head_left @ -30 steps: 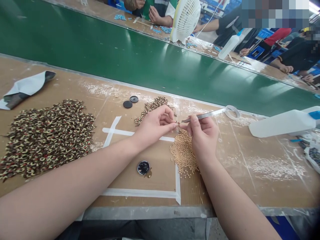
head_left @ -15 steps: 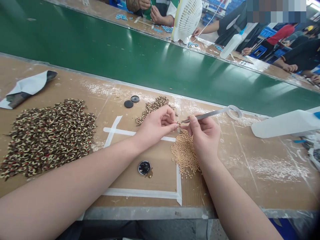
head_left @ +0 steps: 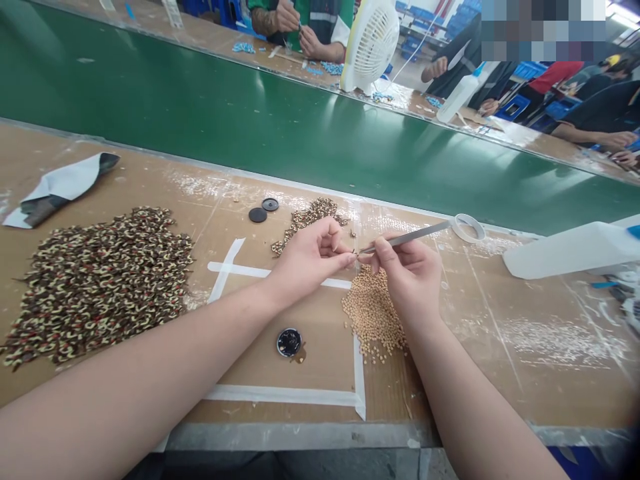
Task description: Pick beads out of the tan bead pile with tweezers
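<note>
Between thumb and fingertips, my left hand [head_left: 315, 257] pinches a tiny dark piece [head_left: 355, 253], too small to make out well. My right hand [head_left: 413, 270] is closed on metal tweezers [head_left: 417, 234], their tips meeting the piece at my left fingertips. Below the hands lies a heap of small tan beads [head_left: 375, 310]. A small pile of brown-and-cream pieces [head_left: 315, 213] sits just behind my left hand. Nearer to me, a small round pot of black paste [head_left: 289, 342] stands on the tabletop inside white tape lines [head_left: 285, 395].
A big heap of brown, cream and red pieces [head_left: 105, 273] covers the left. Two black round lids [head_left: 258, 215], a tape roll [head_left: 469, 228] and a white bottle [head_left: 570, 250] lie around. Beyond the green belt [head_left: 300, 127] stand a fan [head_left: 373, 47] and other people at work.
The tweezers and both hands stay nearly in place at the tiny piece. The view has shifted slightly. Across the belt, a person's hand has lifted off the table near the fan.
</note>
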`<action>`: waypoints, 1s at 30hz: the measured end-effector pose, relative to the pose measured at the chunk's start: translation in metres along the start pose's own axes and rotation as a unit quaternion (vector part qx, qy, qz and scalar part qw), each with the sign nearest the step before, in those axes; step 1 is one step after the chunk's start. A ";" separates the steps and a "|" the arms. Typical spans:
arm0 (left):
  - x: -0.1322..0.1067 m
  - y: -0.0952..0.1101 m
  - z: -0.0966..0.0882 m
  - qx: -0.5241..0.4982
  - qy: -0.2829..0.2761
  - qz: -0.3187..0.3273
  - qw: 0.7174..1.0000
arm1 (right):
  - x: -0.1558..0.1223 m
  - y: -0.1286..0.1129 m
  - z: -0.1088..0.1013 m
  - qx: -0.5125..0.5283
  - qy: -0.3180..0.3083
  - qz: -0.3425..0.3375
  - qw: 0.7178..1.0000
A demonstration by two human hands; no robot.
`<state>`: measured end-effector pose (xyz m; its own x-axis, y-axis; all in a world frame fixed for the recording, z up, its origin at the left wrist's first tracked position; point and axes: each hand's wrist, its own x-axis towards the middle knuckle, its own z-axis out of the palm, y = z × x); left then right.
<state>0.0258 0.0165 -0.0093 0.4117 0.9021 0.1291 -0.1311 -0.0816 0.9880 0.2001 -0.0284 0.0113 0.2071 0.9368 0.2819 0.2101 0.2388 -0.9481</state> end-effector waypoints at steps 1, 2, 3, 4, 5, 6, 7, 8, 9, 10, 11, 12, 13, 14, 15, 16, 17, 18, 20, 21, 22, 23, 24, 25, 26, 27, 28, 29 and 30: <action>0.000 0.001 0.000 -0.002 0.001 -0.002 1.000 | 0.000 0.000 -0.001 0.000 -0.003 0.000 1.000; 0.000 0.003 0.000 -0.005 0.002 -0.004 1.000 | 0.001 0.001 -0.001 0.000 -0.007 0.000 1.000; -0.001 0.004 0.001 -0.006 0.003 -0.007 1.000 | 0.001 0.001 -0.001 -0.001 -0.009 0.001 1.000; -0.001 0.006 0.001 -0.008 0.004 -0.008 1.000 | 0.001 0.001 -0.002 -0.002 -0.011 0.001 1.000; -0.001 0.007 0.001 -0.009 0.003 -0.010 1.000 | 0.001 0.001 -0.002 -0.003 -0.013 0.001 1.000; -0.001 0.008 0.001 -0.011 0.002 -0.011 1.000 | 0.001 0.000 -0.002 -0.003 -0.015 0.001 1.000; -0.002 0.009 0.001 -0.011 0.000 -0.013 1.000 | 0.002 0.000 -0.003 -0.004 -0.017 0.000 1.000; -0.002 0.009 0.001 -0.013 -0.002 -0.014 1.000 | 0.002 0.000 -0.003 -0.005 -0.020 -0.001 1.000; -0.002 0.010 0.000 -0.015 -0.004 -0.014 1.000 | 0.002 0.000 -0.003 -0.007 -0.023 -0.002 1.000; -0.002 0.010 0.000 -0.020 -0.006 -0.015 1.000 | 0.002 -0.001 -0.004 -0.010 -0.026 -0.004 1.000; -0.001 0.010 -0.001 -0.025 -0.009 -0.016 1.000 | 0.003 -0.001 -0.004 -0.012 -0.029 -0.006 0.999; -0.001 0.009 -0.001 -0.031 -0.013 -0.017 0.999 | 0.003 -0.001 -0.004 -0.014 -0.032 -0.007 0.999; -0.001 0.009 -0.001 -0.036 -0.016 -0.019 0.999 | 0.003 -0.002 -0.005 -0.015 -0.034 -0.009 0.999; -0.001 0.008 -0.002 -0.039 -0.021 -0.022 0.999 | 0.004 -0.002 -0.005 -0.015 -0.038 -0.010 0.999; 0.000 0.008 -0.002 -0.040 -0.026 -0.026 0.999 | 0.004 -0.002 -0.006 -0.015 -0.042 -0.011 0.999; 0.000 0.007 -0.002 -0.038 -0.031 -0.030 0.998 | 0.005 -0.002 -0.007 -0.015 -0.047 -0.009 0.999; 0.001 0.006 -0.003 -0.033 -0.036 -0.032 0.998 | 0.005 -0.002 -0.008 -0.014 -0.052 -0.005 0.999; 0.001 0.005 -0.003 -0.025 -0.040 -0.031 0.998 | 0.006 -0.001 -0.009 -0.011 -0.056 0.001 0.998; 0.001 0.005 -0.003 0.001 -0.041 -0.018 0.999 | 0.008 0.001 -0.011 0.002 -0.052 0.017 0.998; 0.001 0.005 -0.004 0.022 -0.038 -0.006 0.999 | 0.010 0.002 -0.013 0.009 -0.044 0.026 0.999; 0.001 0.005 -0.005 0.050 -0.033 0.008 0.998 | 0.012 0.004 -0.014 0.012 -0.033 0.034 0.999; 0.001 0.005 -0.006 0.086 -0.028 0.023 0.996 | 0.014 0.006 -0.016 0.011 -0.021 0.041 0.999; 0.001 0.006 -0.008 0.132 -0.022 0.037 0.990 | 0.016 0.008 -0.017 0.003 -0.010 0.046 0.999; 0.000 0.007 -0.009 0.185 -0.016 0.049 0.981 | 0.018 0.010 -0.019 -0.011 0.000 0.049 0.999; 0.000 0.007 -0.011 0.244 -0.011 0.058 0.968 | 0.020 0.012 -0.021 -0.032 0.006 0.048 0.998; 0.000 0.008 -0.013 0.305 -0.009 0.065 0.950 | 0.022 0.014 -0.023 -0.059 0.005 0.042 0.997; 0.000 0.008 -0.015 0.364 -0.008 0.069 0.929 | 0.023 0.016 -0.025 -0.091 -0.001 0.032 0.995; 0.000 0.008 -0.016 0.416 -0.010 0.073 0.906 | 0.024 0.017 -0.027 -0.125 -0.013 0.021 0.992; 0.000 0.007 -0.018 0.459 -0.015 0.076 0.885 | 0.025 0.019 -0.028 -0.160 -0.028 0.012 0.987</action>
<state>0.0091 0.0237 -0.0034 0.4780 0.8403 0.2558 0.5956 -0.5241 0.6087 0.2361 -0.0080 0.0044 0.1639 0.9564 0.2418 0.4981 0.1313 -0.8571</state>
